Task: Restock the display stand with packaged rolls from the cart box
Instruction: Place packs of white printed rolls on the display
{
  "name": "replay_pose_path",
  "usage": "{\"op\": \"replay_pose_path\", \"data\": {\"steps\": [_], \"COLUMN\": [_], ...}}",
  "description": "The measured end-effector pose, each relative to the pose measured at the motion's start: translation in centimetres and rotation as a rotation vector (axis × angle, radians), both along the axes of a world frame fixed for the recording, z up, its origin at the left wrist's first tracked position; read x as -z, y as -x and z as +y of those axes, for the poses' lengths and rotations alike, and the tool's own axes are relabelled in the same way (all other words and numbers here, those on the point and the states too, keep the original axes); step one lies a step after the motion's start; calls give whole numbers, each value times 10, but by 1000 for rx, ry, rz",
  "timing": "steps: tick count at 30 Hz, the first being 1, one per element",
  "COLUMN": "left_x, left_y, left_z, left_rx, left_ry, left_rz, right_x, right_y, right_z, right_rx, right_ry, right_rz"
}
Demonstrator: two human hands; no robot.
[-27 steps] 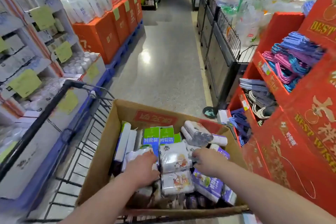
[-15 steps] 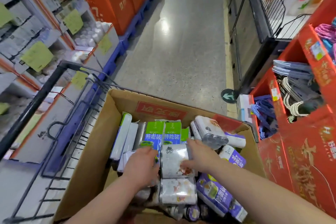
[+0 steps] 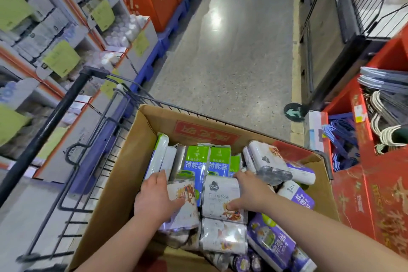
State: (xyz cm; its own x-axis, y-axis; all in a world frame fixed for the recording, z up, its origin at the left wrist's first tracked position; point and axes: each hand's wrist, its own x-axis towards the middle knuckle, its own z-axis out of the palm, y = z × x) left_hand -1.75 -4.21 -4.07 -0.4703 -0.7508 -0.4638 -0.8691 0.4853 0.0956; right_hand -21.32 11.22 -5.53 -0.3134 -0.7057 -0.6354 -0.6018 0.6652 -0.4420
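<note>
An open cardboard box (image 3: 123,174) sits in the wire cart and holds several packaged rolls in white, green and purple wrappers. My left hand (image 3: 154,199) grips a white pack with a cartoon print (image 3: 185,203) at the box's left middle. My right hand (image 3: 251,194) holds a second white pack (image 3: 220,196) beside it, thumb on its face and fingers over its far edge. Green-topped packs (image 3: 207,159) stand upright just behind both hands. The red display stand (image 3: 375,183) rises at the right.
The cart's black handle bar (image 3: 55,115) and wire basket wall (image 3: 92,170) run along the left. Shelves with green price tags (image 3: 61,57) line the left aisle side. Hangers (image 3: 384,126) fill the red stand's compartments. Grey floor (image 3: 231,51) stretches ahead.
The view has dipped closer to the box. Both hands have closed around the two white packs, and the left pack now sits raised in my left hand.
</note>
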Motion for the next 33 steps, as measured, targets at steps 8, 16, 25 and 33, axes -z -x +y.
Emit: {"op": "replay_pose_path", "data": {"steps": [8, 16, 25, 33], "left_x": [1, 2, -8, -58], "left_y": [-6, -15, -25, -20], "left_z": [1, 14, 28, 48], "left_rx": [-163, -474, -610, -487], "left_ry": [-161, -336, -505, -695], "left_rz": [-38, 259, 560, 834], "right_x": [-3, -8, -29, -83], "right_y": [-10, -19, -34, -59], "right_z": [14, 27, 51, 82], "right_rx": [238, 480, 812, 989], "right_ry": [89, 188, 323, 504], "right_rz": [-144, -250, -278, -185]}}
